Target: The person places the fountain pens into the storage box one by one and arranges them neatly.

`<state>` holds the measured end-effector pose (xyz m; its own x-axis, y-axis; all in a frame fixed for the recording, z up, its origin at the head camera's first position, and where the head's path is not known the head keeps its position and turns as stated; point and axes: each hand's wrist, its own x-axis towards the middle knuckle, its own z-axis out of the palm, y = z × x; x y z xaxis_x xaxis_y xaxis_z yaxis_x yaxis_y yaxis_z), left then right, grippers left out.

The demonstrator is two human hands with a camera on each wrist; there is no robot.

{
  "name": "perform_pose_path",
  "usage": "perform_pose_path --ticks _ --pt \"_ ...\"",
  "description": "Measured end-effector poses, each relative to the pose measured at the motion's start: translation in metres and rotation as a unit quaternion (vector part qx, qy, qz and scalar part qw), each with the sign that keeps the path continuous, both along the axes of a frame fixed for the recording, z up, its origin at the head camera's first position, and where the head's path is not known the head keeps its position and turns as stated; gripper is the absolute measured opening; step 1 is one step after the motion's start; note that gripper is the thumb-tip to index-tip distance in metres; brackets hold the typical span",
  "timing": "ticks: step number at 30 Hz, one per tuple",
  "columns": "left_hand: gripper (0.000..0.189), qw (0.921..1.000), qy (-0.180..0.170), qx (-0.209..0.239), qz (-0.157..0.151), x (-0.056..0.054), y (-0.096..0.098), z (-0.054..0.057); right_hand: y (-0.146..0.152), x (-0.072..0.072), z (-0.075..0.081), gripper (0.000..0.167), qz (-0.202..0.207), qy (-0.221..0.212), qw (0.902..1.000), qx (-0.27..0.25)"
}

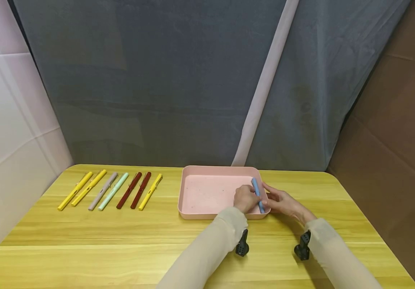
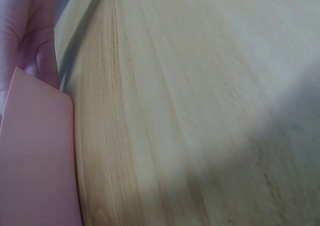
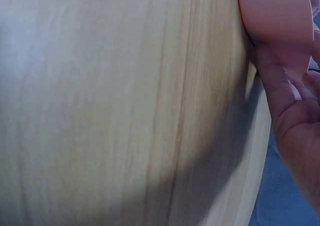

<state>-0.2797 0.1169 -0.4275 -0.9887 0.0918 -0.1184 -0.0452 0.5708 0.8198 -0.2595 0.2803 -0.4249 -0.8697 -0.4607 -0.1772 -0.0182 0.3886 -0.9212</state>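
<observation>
A light blue pen (image 1: 256, 188) lies lengthwise along the right side of a shallow pink tray (image 1: 207, 214). My left hand (image 1: 245, 198) is inside the tray, its curled fingers pinching the middle of the pen from the left. At the tray's right wall is my right hand (image 1: 283, 202), its thumb at the rim close to the pen and its other fingers outside. One finger of the right hand (image 3: 287, 105) lies against the outer wall of the tray (image 3: 277, 15) in the right wrist view. The left wrist view catches part of the left hand (image 2: 37, 40) above the tray wall (image 2: 40, 151).
Left of the tray, several capped pens lie in a slanted row on the wooden table (image 1: 120, 249): yellow pens (image 1: 75, 190), a grey pen (image 1: 102, 191), a mint pen (image 1: 113, 191) and two dark red pens (image 1: 129, 190). A grey curtain (image 1: 178, 80) hangs behind the table.
</observation>
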Motion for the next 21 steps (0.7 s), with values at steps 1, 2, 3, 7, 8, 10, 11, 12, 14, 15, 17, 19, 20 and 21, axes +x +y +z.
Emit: perform_pose_path --ticks 1,2,3,7,8,10,11,12,14,15,17,19,20,21 --pt "0.032 1.0 -0.001 0.001 -0.001 -0.0001 -0.0003 0.0001 -0.0001 -0.0002 0.0003 0.076 0.0 0.001 1.0 0.003" --pt "0.031 1.0 -0.002 0.002 -0.002 -0.0001 -0.0006 0.0003 -0.0002 -0.0004 0.0005 0.076 0.0 0.001 1.0 0.004" --pt "0.031 1.0 -0.002 0.003 -0.003 0.0 -0.0009 0.0003 -0.0003 -0.0006 0.0007 0.076 -0.001 0.001 1.0 0.005" --pt "0.031 1.0 -0.002 0.006 -0.006 0.0007 -0.0023 0.0011 -0.0004 -0.0016 0.0001 0.076 -0.002 0.0 1.0 0.005" --pt "0.031 1.0 -0.001 0.007 -0.007 0.0009 -0.0028 0.0013 -0.0005 -0.002 -0.0002 0.077 -0.002 0.001 1.0 0.005" --pt "0.031 0.9999 -0.001 0.01 -0.007 0.0014 -0.0038 0.0017 -0.0006 -0.0028 -0.0009 0.077 -0.002 0.002 1.0 0.006" --pt "0.031 0.9999 0.001 0.01 -0.009 0.0015 -0.0042 0.0017 -0.0005 -0.003 -0.0011 0.077 -0.003 0.001 1.0 0.006" --pt "0.031 0.9999 0.002 0.011 -0.009 0.0016 -0.0046 0.0019 -0.0005 -0.0033 -0.0015 0.077 -0.001 0.002 1.0 0.005" --pt "0.031 0.9998 0.001 0.014 -0.011 0.002 -0.0052 0.0019 -0.0003 -0.0031 -0.0023 0.077 0.003 0.003 1.0 0.001" --pt "0.032 0.9998 -0.001 0.015 -0.011 0.0022 -0.0053 0.002 -0.0002 -0.0028 -0.0026 0.077 0.004 0.004 1.0 -0.002" --pt "0.033 0.9998 -0.004 0.013 -0.012 0.0026 -0.0053 0.0024 0.0 -0.0021 -0.0033 0.077 0.005 0.005 1.0 -0.003" --pt "0.035 0.9997 -0.013 0.016 -0.011 0.0032 -0.0053 0.0032 0.0001 -0.0012 -0.0034 0.077 -0.002 0.003 1.0 -0.001" --pt "0.037 0.9997 -0.017 0.015 -0.01 0.0036 -0.0052 0.0039 0.0003 -0.0008 -0.0034 0.077 -0.005 0.003 1.0 0.003" --pt "0.039 0.9997 -0.02 0.014 -0.01 0.0039 -0.0053 0.0047 0.0007 -0.0006 -0.0033 0.077 -0.009 0.002 0.9999 0.006"
